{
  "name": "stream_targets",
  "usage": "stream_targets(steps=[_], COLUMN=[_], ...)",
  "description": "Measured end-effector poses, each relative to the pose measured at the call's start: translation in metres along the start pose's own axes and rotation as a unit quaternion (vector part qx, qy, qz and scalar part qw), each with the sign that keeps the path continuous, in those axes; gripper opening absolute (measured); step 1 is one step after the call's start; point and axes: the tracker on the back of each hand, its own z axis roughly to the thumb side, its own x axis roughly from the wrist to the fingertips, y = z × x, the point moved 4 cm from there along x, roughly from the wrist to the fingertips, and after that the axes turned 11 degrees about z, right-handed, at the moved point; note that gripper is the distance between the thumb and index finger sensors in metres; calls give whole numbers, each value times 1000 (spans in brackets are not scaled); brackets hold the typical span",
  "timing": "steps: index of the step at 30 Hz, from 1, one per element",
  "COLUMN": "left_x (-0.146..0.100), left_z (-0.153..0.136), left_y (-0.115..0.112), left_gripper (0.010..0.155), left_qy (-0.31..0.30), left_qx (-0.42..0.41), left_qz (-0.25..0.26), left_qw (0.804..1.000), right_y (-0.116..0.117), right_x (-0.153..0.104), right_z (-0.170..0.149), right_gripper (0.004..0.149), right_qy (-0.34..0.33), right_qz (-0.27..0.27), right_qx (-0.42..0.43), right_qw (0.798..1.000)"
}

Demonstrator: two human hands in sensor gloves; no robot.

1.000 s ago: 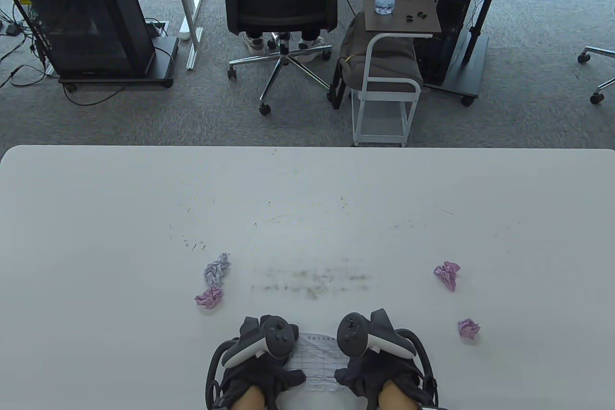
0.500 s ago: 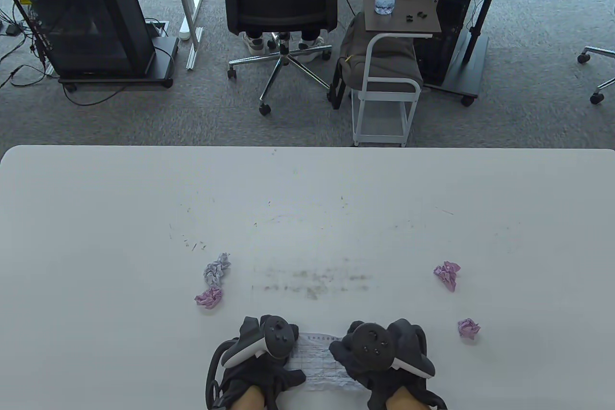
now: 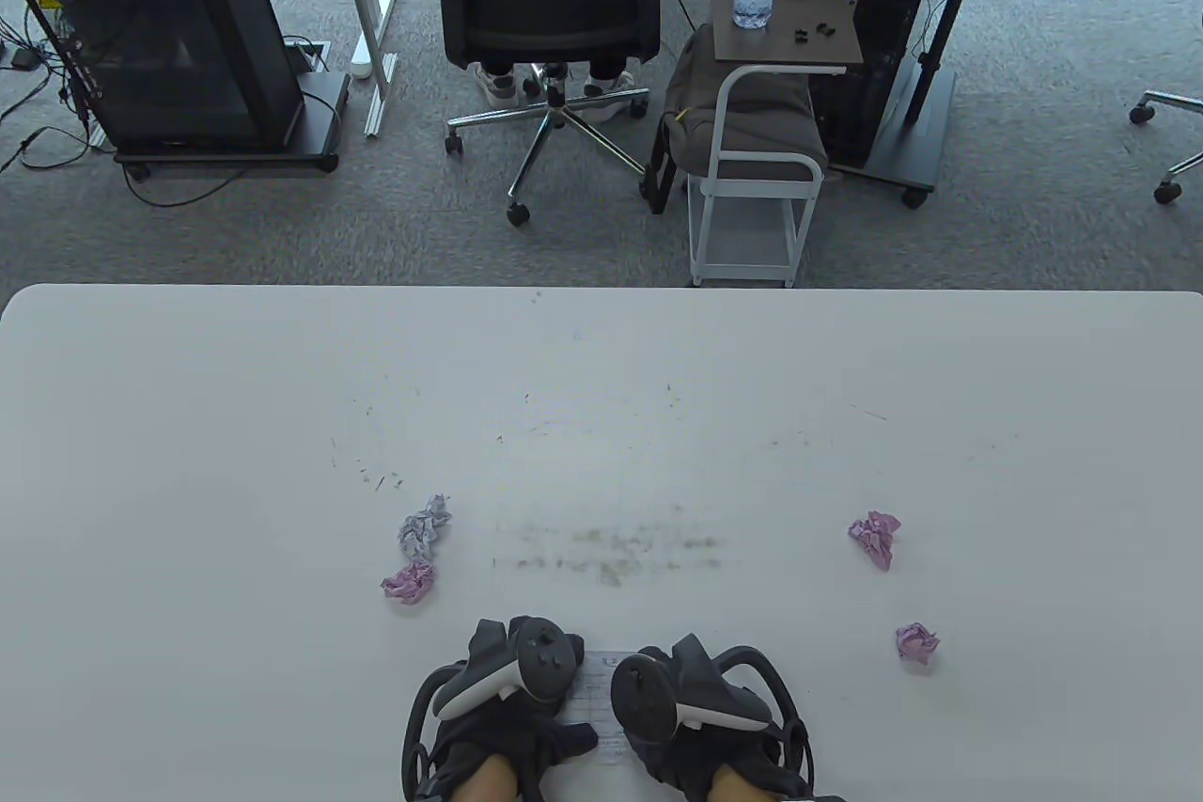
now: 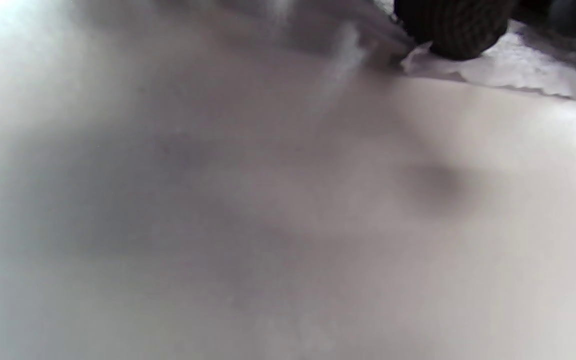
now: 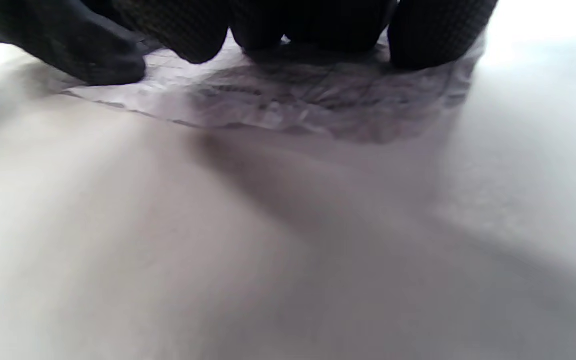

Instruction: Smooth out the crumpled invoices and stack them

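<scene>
I have one invoice point(image 3: 598, 700) pressed flat under both hands: left hand point(image 3: 512, 717), right hand point(image 3: 700, 727), right fingers point(image 5: 438, 35) spread on it; left fingers' spread I cannot tell. Four crumpled balls point(image 3: 423, 527) point(image 3: 410, 580) point(image 3: 875, 537) point(image 3: 916, 642) remain; no stack yet, I judge.

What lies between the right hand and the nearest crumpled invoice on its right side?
Nothing visible. From the right hand, which presses on the flattened invoice, to the purple crumpled invoice there is only bare table. The other purple ball lies farther back, outside that path.
</scene>
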Motion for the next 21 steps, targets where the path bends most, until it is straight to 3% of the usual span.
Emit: stream_targets(steps=[12, 21], left_x=[0, 0], left_z=[0, 0], left_y=[0, -1], left_gripper=[83, 83], left_qy=[1, -1], left_qx=[0, -3], left_qz=[0, 1], left_qw=[1000, 1000], right_y=[-3, -3], right_x=[-6, -13], right_z=[-28, -51], right_gripper=[47, 44], right_qy=[129, 150], right_qz=[0, -20], right_qx=[11, 57], right_qw=[992, 987])
